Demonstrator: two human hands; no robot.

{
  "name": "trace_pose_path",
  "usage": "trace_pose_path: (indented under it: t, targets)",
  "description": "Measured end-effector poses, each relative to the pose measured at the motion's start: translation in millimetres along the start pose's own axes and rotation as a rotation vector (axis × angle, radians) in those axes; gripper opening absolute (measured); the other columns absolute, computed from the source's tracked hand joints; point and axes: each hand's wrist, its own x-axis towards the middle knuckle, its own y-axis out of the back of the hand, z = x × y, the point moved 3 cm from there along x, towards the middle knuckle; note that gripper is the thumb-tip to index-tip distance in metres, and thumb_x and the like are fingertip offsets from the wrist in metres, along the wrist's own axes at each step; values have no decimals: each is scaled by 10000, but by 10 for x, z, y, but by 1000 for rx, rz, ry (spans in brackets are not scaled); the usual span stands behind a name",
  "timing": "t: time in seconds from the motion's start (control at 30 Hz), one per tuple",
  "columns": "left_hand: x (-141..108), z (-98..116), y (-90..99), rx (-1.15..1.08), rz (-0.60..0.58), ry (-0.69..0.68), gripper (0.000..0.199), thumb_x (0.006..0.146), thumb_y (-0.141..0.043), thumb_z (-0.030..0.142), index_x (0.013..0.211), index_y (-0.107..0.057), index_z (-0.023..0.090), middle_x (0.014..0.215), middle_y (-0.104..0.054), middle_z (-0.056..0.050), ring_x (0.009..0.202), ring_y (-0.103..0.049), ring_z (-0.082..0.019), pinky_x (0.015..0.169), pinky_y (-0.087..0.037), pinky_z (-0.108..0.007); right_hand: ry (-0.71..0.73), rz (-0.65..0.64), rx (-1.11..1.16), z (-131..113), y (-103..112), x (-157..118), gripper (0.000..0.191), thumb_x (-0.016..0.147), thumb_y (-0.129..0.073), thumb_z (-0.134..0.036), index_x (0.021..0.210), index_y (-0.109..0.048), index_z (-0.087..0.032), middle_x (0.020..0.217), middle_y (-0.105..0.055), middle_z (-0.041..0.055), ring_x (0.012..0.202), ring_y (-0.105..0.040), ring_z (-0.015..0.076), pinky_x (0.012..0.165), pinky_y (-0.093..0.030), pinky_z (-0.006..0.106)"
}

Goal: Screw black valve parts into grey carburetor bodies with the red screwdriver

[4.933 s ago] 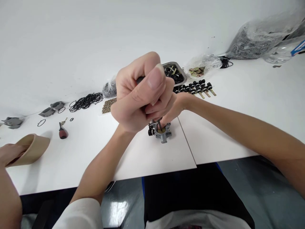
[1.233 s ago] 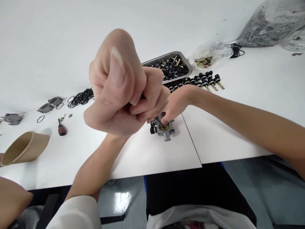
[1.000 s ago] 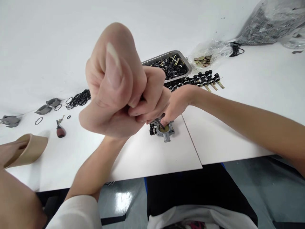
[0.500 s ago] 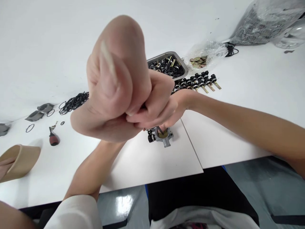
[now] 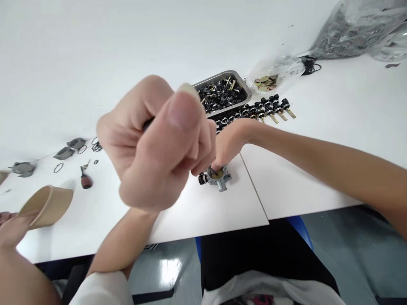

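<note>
My left hand (image 5: 159,148) is a closed fist raised close to the camera, the thumb folded over the fingers. A dark handle end (image 5: 148,123) peeks out of it; with a thin dark shaft (image 5: 216,171) below, it looks like a screwdriver. That shaft reaches into the round bore of a small grey metal throttle body (image 5: 221,184) with a brass-coloured plate inside, resting on the white table. Fingers of my right hand (image 5: 230,142) are at the throttle body's far rim, appearing to grip it, though my left hand hides most of them.
Behind my hands are a metal tray (image 5: 249,96) of black parts and rows of black-capped pieces (image 5: 270,108). Plastic bags (image 5: 352,36) lie back right. At left are a red-handled screwdriver (image 5: 86,181), grey housings (image 5: 65,153) and another person's hand (image 5: 15,228) in a tan ring (image 5: 60,207).
My left fist has turned and dropped lower in view, its thumb now across the front. My right hand stays at the throttle body. The other person's hand and tan ring appear further right.
</note>
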Motion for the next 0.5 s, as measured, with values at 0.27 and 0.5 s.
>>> trace_pose_path:
  t: [0.27, 0.5]
  targets:
    - [-130, 99, -418, 159, 26, -85, 516, 935, -577, 473, 528, -392, 214, 418, -253, 48, 373, -375, -87, 366, -247, -253, 23, -32, -23, 75, -11, 67, 496, 829, -640, -189, 1304, -504, -152, 1084, -569, 47, 882, -592, 155, 740, -472, 271]
    - [-248, 87, -510, 264, 232, -314, 556, 935, -612, 297, 471, -332, 175, 451, -216, 60, 349, -223, -33, 362, -140, -250, -14, -43, 13, 83, -32, 83, 286, 833, -648, -199, 1101, -565, -143, 881, -537, 14, 799, -584, 160, 681, -476, 286]
